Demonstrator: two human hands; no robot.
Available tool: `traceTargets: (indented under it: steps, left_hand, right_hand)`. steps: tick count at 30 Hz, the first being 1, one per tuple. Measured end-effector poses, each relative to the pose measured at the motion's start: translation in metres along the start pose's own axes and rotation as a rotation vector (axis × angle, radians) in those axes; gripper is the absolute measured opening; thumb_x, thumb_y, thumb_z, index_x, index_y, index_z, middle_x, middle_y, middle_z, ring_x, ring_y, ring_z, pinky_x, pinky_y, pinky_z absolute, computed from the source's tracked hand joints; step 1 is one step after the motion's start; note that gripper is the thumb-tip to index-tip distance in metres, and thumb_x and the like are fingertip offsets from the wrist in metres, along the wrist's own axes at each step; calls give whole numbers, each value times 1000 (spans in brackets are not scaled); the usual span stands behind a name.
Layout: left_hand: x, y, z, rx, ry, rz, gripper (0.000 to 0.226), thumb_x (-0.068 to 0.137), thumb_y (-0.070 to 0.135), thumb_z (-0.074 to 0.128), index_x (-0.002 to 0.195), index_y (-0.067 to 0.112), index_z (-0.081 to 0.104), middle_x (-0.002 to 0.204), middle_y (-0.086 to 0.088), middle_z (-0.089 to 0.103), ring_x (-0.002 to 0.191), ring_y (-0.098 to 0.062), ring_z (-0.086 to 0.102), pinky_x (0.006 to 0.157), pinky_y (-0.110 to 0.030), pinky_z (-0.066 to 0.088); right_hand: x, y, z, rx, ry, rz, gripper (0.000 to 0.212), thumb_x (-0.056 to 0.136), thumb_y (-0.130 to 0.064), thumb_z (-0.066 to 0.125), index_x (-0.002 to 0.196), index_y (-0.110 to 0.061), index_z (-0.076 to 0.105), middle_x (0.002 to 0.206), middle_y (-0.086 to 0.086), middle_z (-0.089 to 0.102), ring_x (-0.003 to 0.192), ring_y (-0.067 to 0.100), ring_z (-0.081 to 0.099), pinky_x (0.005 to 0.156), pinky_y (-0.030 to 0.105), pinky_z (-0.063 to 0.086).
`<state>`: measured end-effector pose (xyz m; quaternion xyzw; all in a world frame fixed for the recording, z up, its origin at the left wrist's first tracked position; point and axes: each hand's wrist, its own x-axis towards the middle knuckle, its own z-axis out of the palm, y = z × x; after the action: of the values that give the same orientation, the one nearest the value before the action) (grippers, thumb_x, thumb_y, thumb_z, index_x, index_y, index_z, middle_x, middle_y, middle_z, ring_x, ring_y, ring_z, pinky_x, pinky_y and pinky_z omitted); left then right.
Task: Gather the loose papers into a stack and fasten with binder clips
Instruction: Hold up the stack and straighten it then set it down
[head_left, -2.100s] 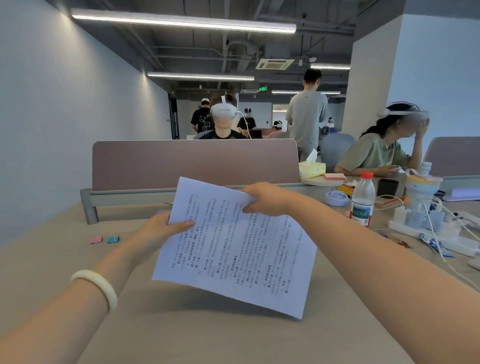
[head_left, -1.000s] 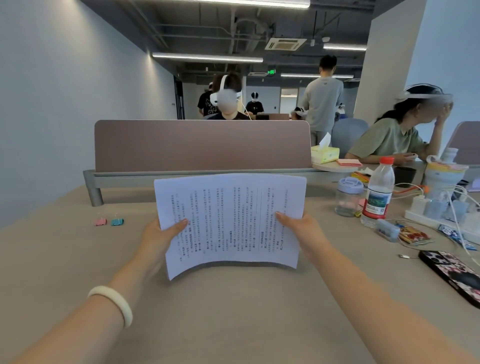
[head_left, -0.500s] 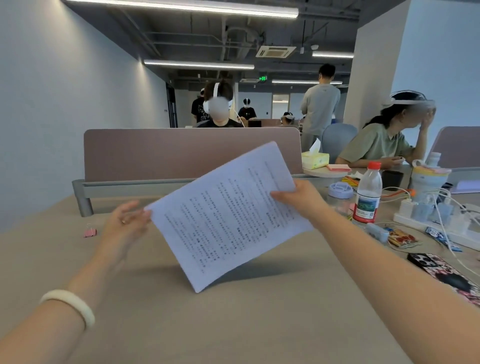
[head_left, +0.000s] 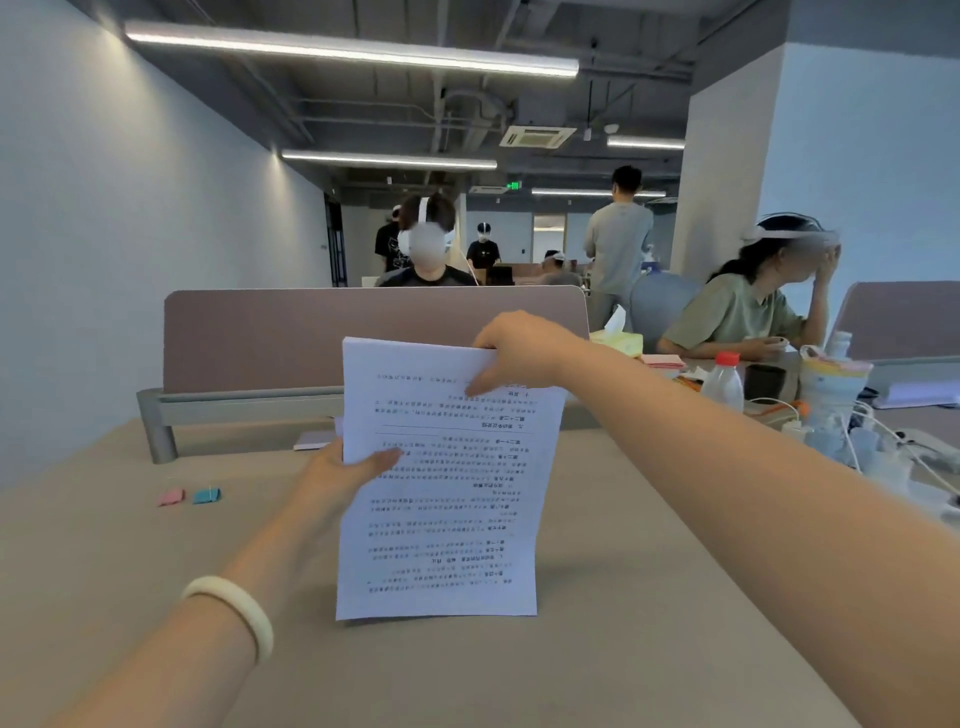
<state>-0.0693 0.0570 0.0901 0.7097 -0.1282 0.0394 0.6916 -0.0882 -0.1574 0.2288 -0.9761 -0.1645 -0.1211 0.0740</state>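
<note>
1. Desk (head_left: 597, 670): a broad tan surface under both hands, with a divider panel (head_left: 374, 338) across its far edge, beyond the hands.
2. Papers (head_left: 441, 519): held upright between the hands, long axis vertical, lower edge resting on or just above the desk; which cannot be told. Print reads upside down.
3. Right hand (head_left: 519, 353): pinched shut on the top right corner of the papers, thumb on the near face.
4. Left hand (head_left: 337, 467): closed on the left edge about mid-height, thumb across the near face.
5. Binder clips: a pink clip (head_left: 171, 497) and a blue clip (head_left: 207, 495) lie side by side on the desk, well to the left of the left hand and apart from the papers. Judgement: the left hand is the nearer; bare desk lies between, nothing obstructs.
6. Clutter beyond the right forearm: a water bottle (head_left: 723, 384), cables and containers, clear of the route to the clips.
</note>
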Motion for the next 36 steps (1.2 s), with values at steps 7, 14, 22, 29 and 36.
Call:
traceTargets:
  steps: [7, 14, 22, 29, 36]
  left_hand:
    - [-3, -2, 0, -135, 55, -8, 14, 84, 13, 66, 96, 18, 69, 94, -1, 76, 87, -22, 72, 77, -40, 59]
    - [0, 7, 20, -137, 152, 107, 27, 84, 23, 68, 111, 19, 67, 106, 1, 73, 94, -20, 70, 84, -39, 55]
    - [-9, -33, 49, -96, 300, 93, 14, 89, 9, 61, 102, 14, 63, 86, 10, 66, 84, -17, 66, 55, -16, 50]
    - [-1, -21, 38, -71, 210, 77, 19, 88, 10, 63, 107, 12, 64, 94, 4, 70, 86, -13, 68, 56, -16, 54]
    - [-6, -29, 34, -112, 211, 31, 31, 86, 13, 66, 117, 11, 63, 106, -2, 71, 92, -20, 69, 74, -35, 57]
  right_hand:
    - [-31, 64, 49, 1256, 71, 257, 28, 86, -25, 66, 110, -11, 66, 107, 3, 73, 96, 20, 69, 82, 30, 57]
    - [-31, 38, 102, 1422, 390, 302, 31, 86, -19, 68, 115, -12, 65, 110, 4, 72, 93, 19, 70, 71, 28, 56]
    - [-35, 30, 150, 1372, 382, 447, 32, 90, -17, 62, 121, -10, 60, 115, 9, 69, 99, 25, 68, 81, 37, 57]
    - [-39, 43, 141, 1410, 339, 409, 30, 87, -17, 67, 116, -11, 61, 108, 4, 71, 86, 15, 69, 63, 23, 57]
    - [-43, 40, 148, 1312, 279, 461, 32, 89, -16, 64, 120, -9, 60, 102, 4, 69, 83, 18, 68, 61, 24, 57]
